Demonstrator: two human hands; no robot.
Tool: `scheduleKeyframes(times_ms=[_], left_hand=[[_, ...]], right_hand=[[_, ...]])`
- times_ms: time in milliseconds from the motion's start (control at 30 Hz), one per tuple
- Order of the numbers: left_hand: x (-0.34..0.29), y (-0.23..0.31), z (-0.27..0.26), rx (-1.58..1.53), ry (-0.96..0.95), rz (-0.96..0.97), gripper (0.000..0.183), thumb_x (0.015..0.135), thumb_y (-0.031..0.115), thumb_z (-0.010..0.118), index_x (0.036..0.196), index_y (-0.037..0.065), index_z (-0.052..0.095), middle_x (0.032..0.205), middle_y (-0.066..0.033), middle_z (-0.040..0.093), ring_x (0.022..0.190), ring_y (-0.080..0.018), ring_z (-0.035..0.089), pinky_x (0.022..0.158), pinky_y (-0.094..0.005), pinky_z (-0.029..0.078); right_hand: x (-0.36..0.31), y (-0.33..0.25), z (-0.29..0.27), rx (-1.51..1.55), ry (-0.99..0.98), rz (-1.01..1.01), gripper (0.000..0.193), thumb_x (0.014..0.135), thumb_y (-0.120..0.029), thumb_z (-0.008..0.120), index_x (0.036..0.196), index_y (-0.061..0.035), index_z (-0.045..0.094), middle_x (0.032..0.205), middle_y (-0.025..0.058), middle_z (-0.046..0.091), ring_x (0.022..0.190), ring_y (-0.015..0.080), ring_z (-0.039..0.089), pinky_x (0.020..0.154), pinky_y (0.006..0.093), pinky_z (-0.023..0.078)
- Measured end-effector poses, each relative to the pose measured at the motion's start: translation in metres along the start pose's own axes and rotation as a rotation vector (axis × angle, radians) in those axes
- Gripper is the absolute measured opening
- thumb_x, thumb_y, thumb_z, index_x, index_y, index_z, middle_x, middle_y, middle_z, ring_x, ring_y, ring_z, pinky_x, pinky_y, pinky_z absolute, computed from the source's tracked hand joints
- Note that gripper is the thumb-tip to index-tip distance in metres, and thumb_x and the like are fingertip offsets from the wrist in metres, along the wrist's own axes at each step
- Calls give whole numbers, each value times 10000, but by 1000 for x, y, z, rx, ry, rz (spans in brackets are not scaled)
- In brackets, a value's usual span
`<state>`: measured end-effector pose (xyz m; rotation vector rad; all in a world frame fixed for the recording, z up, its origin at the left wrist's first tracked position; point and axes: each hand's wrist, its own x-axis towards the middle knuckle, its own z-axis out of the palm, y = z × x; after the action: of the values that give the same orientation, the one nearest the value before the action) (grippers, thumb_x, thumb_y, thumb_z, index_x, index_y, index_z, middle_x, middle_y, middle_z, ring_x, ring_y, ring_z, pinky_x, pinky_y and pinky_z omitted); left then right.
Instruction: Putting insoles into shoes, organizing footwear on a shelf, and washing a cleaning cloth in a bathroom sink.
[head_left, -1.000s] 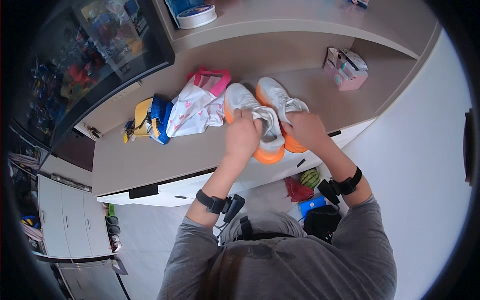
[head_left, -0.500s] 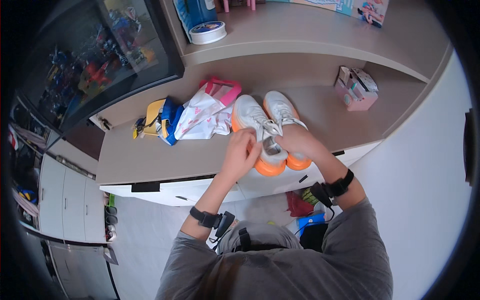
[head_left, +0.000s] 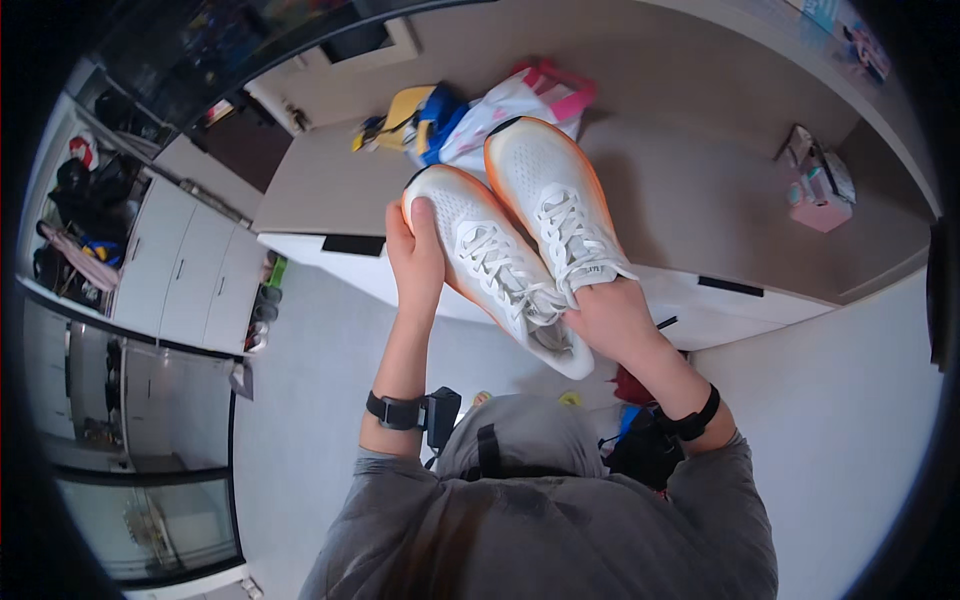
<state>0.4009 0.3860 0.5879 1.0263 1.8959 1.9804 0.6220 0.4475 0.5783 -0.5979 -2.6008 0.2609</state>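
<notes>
A pair of white sneakers with orange soles is lifted in front of the counter, toes pointing away from me. My left hand (head_left: 416, 255) grips the left sneaker (head_left: 463, 212) near its toe, thumb on the upper and fingers under the sole. At the heel end, my right hand (head_left: 612, 318) is closed on the pair, its fingers hidden inside or behind the shoe openings. The right sneaker (head_left: 542, 165) lies against the left one and reaches a little farther away. Both have white laces.
Beyond the shoes, a white bag with pink handles (head_left: 500, 108) lies on the grey-brown counter (head_left: 690, 210), beside a blue and yellow item (head_left: 425, 112). A pink box (head_left: 822, 200) stands at the right. White drawers (head_left: 745, 300) run below the counter edge.
Both sneakers have been raised off the counter toward me. My left hand has moved from the laces to the left shoe's toe; my right hand is now at the heels. The view has shifted.
</notes>
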Motion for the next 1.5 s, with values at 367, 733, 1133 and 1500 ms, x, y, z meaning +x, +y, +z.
scheduleKeyframes(times_ms=[367, 733, 1133, 1500], left_hand=[[-17, -83, -196, 172, -190, -327, 548, 904, 441, 359, 1116, -52, 470, 1001, -115, 555, 936, -162, 502, 841, -283, 392], [-63, -171, -437, 377, -52, -686, 588, 865, 449, 432, 1101, -88, 471, 986, -186, 572, 928, -228, 542, 821, -319, 414], [-77, -204, -547, 285, 195, -806, 552, 851, 378, 483, 1150, -82, 415, 999, -182, 560, 897, -220, 559, 781, -316, 436], [-58, -230, -667, 173, 423, -992, 467, 863, 346, 481, 1162, -11, 438, 1022, -114, 566, 888, -188, 574, 724, -301, 446]], right_hand=[[49, -129, 89, 58, -448, 35, 247, 730, -210, 507, 745, 26, 578, 694, 196, 590, 671, 334, 586, 644, 414, 466], [100, -298, 250, 181, -733, -105, 269, 741, -240, 504, 785, 17, 571, 739, 199, 588, 691, 356, 571, 667, 422, 460], [198, -360, 348, 138, -947, -339, 277, 752, -249, 505, 807, 11, 583, 792, 188, 599, 753, 333, 581, 713, 409, 459], [311, -418, 454, 159, -980, -473, 280, 752, -246, 513, 812, 18, 587, 803, 196, 596, 780, 333, 581, 729, 408, 451]])
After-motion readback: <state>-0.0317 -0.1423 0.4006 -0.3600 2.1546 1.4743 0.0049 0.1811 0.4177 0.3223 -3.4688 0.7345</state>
